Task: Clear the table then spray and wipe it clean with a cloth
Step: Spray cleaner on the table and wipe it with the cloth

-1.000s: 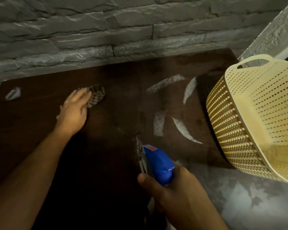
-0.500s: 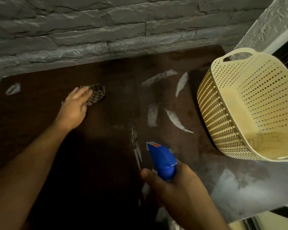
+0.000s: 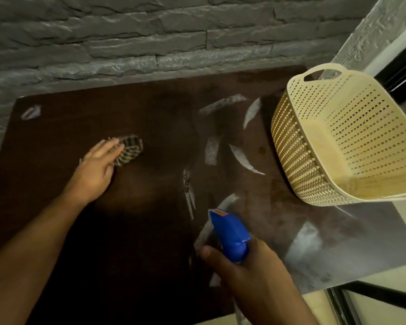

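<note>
The dark brown table fills the view, with several pale streaks and patches on its right half. A checked cloth lies bunched on the left-centre of the top. My left hand presses on its near edge with fingers stretched out flat. Near the front edge my right hand grips a spray bottle with a blue head, its nozzle pointing away over the table. The bottle's body is hidden under my hand.
A cream perforated plastic basket stands on the table's right side, its handle toward the wall. A grey stone-pattern wall runs along the far edge. A small pale patch marks the far left corner. Black table legs show at lower right.
The view has shifted a little, so the basket sits further left and higher. My left hand stays on the cloth and my right hand keeps the spray bottle near the front.
</note>
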The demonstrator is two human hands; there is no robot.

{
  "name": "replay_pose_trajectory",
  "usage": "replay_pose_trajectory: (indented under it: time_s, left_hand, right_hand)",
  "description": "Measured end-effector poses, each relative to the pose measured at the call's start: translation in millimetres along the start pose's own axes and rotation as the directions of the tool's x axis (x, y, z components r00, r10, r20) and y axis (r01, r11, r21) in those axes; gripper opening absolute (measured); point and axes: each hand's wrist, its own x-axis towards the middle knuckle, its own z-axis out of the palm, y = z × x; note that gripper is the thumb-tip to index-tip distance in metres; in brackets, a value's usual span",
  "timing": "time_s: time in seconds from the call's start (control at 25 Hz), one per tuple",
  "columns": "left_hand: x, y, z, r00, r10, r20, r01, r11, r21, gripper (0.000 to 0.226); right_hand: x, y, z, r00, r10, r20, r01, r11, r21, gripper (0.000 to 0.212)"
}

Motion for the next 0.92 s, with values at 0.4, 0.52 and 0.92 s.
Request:
replay_pose_trajectory:
  time_s: [0.4, 0.52, 0.92]
  left_hand:
    - [-110, 99, 26, 0.995, 0.093, 0.022, -0.09, 0.99, -0.107, 0.054]
    - [-125, 50, 8, 0.999, 0.015, 0.037, -0.012, 0.998, -0.066, 0.053]
    - [9, 93, 32, 0.996, 0.09, 0.024, -0.088, 0.993, -0.074, 0.05]
  right_hand:
    - [-33, 44, 11, 0.995, -0.05, 0.091, 0.05, 0.999, 0.0, 0.04]
    - [-37, 54, 11, 0.992, -0.048, 0.115, 0.048, 0.999, 0.005, 0.032]
    - [-12, 17, 21, 0.993, -0.069, -0.094, 0.073, 0.996, 0.041, 0.03]
